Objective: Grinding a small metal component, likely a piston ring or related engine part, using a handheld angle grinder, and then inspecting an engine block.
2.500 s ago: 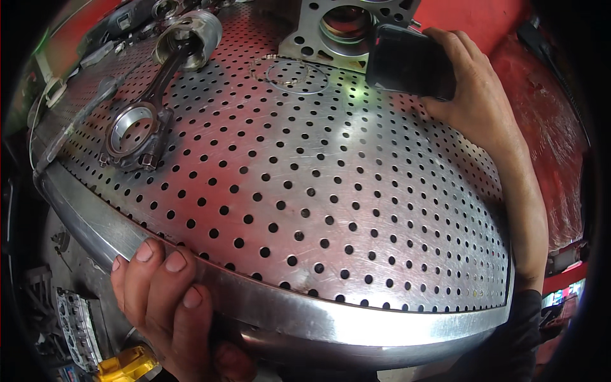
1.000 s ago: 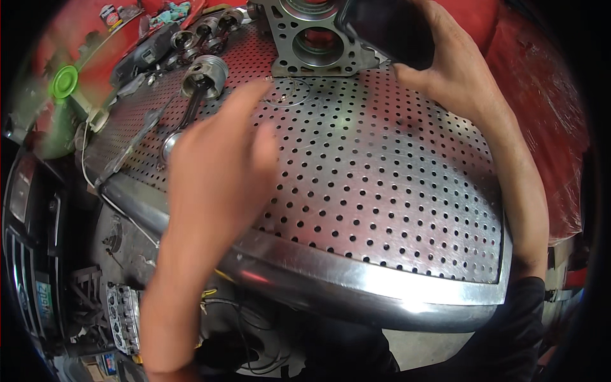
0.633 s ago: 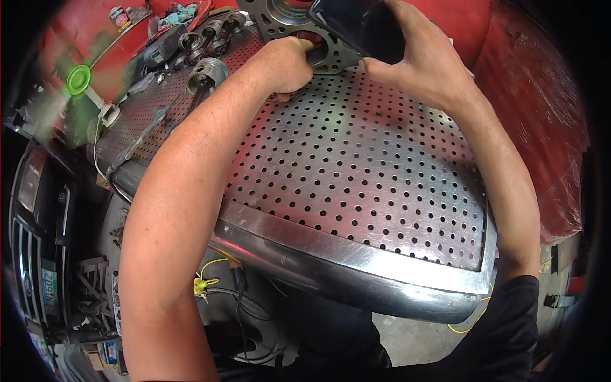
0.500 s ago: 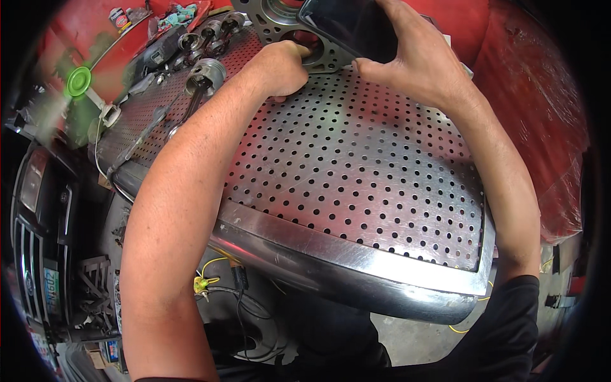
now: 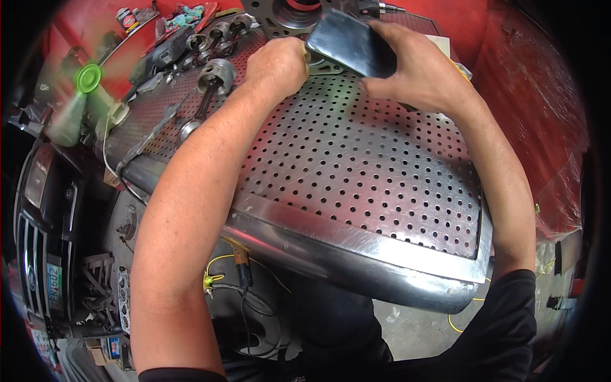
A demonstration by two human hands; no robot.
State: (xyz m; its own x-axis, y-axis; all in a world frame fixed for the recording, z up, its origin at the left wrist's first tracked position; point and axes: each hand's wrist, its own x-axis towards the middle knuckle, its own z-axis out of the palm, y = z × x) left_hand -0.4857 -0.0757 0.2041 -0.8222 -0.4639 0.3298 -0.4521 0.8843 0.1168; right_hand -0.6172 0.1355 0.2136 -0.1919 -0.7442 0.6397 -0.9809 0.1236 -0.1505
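A dark smartphone [image 5: 351, 43] is tilted in my right hand [image 5: 423, 70], with the thumb below and fingers along its upper far side. It covers part of the metal engine block [image 5: 270, 16] behind it, which has large round bores. My left hand [image 5: 278, 65] is curled up against the near left edge of the block. Its fingertips are hidden, and I cannot see what they hold, if anything. Left of that hand, a piston with its connecting rod [image 5: 205, 105] lies on the perforated metal tabletop [image 5: 356, 165].
Several more pistons [image 5: 219, 32] sit at the back left, near a dark power tool [image 5: 162, 54]. A fan with a green hub [image 5: 88, 77] spins at the left. A vehicle front [image 5: 44, 210] stands beyond it. Yellow cable [image 5: 219, 258] hangs below the table's rounded front edge [image 5: 344, 267].
My left hand has drawn back from the bore and curled at the block's edge. The phone has tilted and shifted slightly lower in view. The whole view has shifted a little.
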